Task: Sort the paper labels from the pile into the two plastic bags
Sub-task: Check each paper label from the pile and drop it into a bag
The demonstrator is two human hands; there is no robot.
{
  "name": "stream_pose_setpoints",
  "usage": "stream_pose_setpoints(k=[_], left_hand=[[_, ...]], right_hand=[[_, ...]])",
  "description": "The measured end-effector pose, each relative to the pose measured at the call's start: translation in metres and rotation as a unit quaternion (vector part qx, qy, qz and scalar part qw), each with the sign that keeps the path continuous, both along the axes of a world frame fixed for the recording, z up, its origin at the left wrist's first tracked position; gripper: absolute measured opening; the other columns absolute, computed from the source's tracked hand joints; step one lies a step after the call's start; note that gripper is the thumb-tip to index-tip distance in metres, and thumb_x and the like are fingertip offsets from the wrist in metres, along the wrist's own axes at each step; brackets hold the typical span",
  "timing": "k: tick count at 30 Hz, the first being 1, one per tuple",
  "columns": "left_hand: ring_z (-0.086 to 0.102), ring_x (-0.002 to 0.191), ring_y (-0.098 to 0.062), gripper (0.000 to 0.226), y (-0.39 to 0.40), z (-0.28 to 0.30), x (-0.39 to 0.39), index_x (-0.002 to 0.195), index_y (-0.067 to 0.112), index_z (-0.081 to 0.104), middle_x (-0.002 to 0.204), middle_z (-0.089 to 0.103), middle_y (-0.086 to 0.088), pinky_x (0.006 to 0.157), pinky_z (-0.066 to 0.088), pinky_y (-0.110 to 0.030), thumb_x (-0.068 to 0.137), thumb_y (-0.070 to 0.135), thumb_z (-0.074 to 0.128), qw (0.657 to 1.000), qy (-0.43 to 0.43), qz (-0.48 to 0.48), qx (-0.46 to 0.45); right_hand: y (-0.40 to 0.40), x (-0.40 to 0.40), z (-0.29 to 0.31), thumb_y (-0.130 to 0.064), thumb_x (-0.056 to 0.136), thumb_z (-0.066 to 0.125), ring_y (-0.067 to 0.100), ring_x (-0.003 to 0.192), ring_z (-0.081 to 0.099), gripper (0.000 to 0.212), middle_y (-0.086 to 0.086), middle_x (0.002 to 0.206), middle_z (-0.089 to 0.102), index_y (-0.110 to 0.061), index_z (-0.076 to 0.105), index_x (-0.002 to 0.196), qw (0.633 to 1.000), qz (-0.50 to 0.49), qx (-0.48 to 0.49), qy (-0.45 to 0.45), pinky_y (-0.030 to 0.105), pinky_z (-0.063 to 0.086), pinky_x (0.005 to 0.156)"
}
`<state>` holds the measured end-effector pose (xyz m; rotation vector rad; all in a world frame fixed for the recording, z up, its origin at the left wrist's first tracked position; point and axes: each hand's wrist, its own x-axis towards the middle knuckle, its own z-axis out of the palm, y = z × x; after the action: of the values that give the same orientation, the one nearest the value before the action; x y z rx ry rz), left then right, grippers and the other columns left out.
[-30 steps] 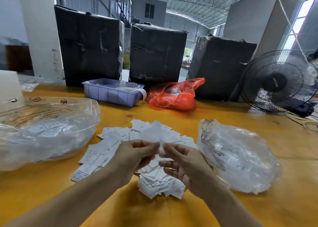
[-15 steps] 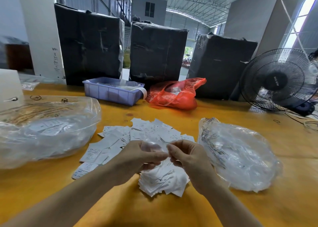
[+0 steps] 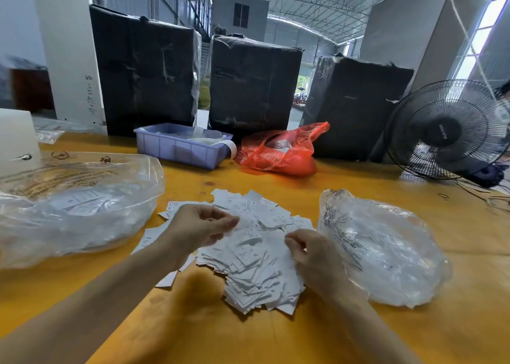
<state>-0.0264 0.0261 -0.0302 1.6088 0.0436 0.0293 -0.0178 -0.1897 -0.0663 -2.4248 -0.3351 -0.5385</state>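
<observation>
Both hands over the pile of paper labels [image 3: 256,259], mid-counter [image 3: 193,322]. Left hand [image 3: 201,227] has its fingers curled; whether its grip holds a label, I cannot tell. Right hand [image 3: 311,256] is curled at the pile's right edge, its grip just as unclear. Left clear bag [image 3: 74,206] and right clear bag [image 3: 386,250] flank the pile. Beyond, a blue tray [image 3: 179,147] and red bag [image 3: 278,154].
</observation>
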Motion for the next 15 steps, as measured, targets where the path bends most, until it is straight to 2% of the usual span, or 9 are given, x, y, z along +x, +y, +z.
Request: stream_pose_setpoints(k=[3, 8, 10, 12, 14, 15], left_hand=[[0.052, 0.040, -0.001, 0.010, 0.000, 0.000, 0.002, 0.074, 0.000, 0.069, 0.054, 0.066, 0.000, 0.042, 0.042, -0.014, 0.076, 0.010, 0.073, 0.999, -0.014, 0.017, -0.036], [0.054, 0.042, -0.002, 0.012, 0.002, -0.004, 0.004, 0.073, 0.002, 0.070, 0.058, 0.069, -0.001, 0.041, 0.041, -0.014, 0.076, 0.013, 0.074, 0.999, -0.015, 0.026, -0.019], [0.053, 0.042, -0.004, 0.015, 0.002, -0.006, 0.006, 0.072, 0.005, 0.070, 0.059, 0.069, -0.001, 0.040, 0.038, -0.014, 0.074, 0.018, 0.075, 1.000, -0.011, 0.021, 0.004], [0.056, 0.046, -0.004, 0.015, 0.001, -0.009, 0.007, 0.073, 0.006, 0.071, 0.061, 0.070, -0.001, 0.042, 0.040, -0.014, 0.072, 0.021, 0.076, 1.000, -0.002, 0.020, 0.016], [0.060, 0.053, -0.006, 0.016, 0.002, -0.011, 0.007, 0.074, 0.008, 0.072, 0.067, 0.073, -0.002, 0.049, 0.045, -0.016, 0.072, 0.022, 0.077, 1.000, 0.005, 0.017, 0.025], [0.062, 0.055, -0.007, 0.015, 0.002, -0.011, 0.007, 0.075, 0.008, 0.072, 0.069, 0.074, -0.002, 0.052, 0.047, -0.017, 0.072, 0.022, 0.077, 0.999, 0.007, 0.013, 0.031]], right_hand=[[0.017, 0.004, -0.007, -0.036, 0.094, 0.054, 0.016, 0.103, 0.055, 0.029, 0.001, 0.109, 0.067, -0.014, 0.068, 0.109, 0.997, 0.024, -0.072, 0.001, 0.021, 0.041, 0.084], [0.050, 0.000, -0.017, -0.063, 0.087, 0.043, 0.014, 0.119, 0.037, 0.049, -0.008, 0.120, 0.056, -0.030, 0.062, 0.118, 0.981, 0.031, -0.189, 0.010, 0.035, 0.032, 0.092], [0.051, 0.002, -0.017, -0.063, 0.083, 0.051, 0.014, 0.120, 0.036, 0.049, -0.010, 0.122, 0.054, -0.030, 0.062, 0.118, 0.987, 0.019, -0.148, 0.055, 0.036, 0.030, 0.094], [0.047, 0.005, -0.014, -0.054, 0.078, 0.065, 0.015, 0.115, 0.045, 0.041, -0.007, 0.118, 0.059, -0.025, 0.068, 0.108, 0.992, 0.022, -0.061, 0.104, 0.038, 0.037, 0.096], [0.042, 0.006, -0.009, -0.039, 0.075, 0.074, 0.012, 0.100, 0.058, 0.026, -0.005, 0.103, 0.066, -0.021, 0.071, 0.094, 0.991, 0.022, 0.019, 0.134, 0.035, 0.048, 0.089], [0.038, 0.007, -0.008, -0.032, 0.075, 0.075, 0.007, 0.087, 0.060, 0.014, -0.008, 0.091, 0.067, -0.021, 0.071, 0.083, 0.990, 0.018, 0.037, 0.135, 0.029, 0.051, 0.081]])
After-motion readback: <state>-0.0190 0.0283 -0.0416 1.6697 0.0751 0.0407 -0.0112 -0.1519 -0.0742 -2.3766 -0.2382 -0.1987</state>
